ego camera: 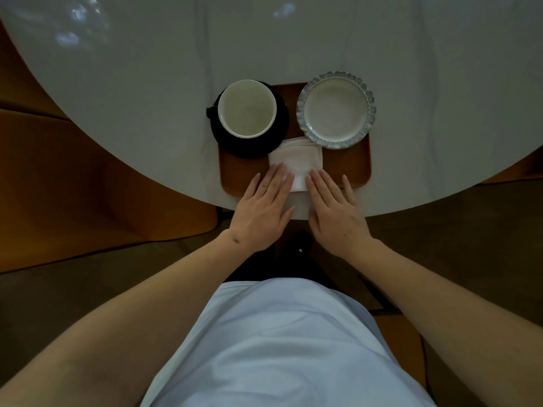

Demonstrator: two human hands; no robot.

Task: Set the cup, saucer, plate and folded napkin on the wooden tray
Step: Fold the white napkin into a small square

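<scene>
A wooden tray (354,168) lies at the near edge of the round table. On its left stands a cup (246,108), white inside and dark outside, on a black saucer (277,136), handle pointing left. A white plate (335,109) with a scalloped blue-grey rim sits on the tray's right. A folded white napkin (295,158) lies in the tray's near middle, its far edge under the plate rim. My left hand (261,207) and my right hand (335,208) lie flat, fingers apart, fingertips resting on the napkin's near end.
The white table (147,83) stretches far beyond the tray. A brown wooden chair seat (88,186) stands to the left below the table edge. My light shirt fills the bottom of the view.
</scene>
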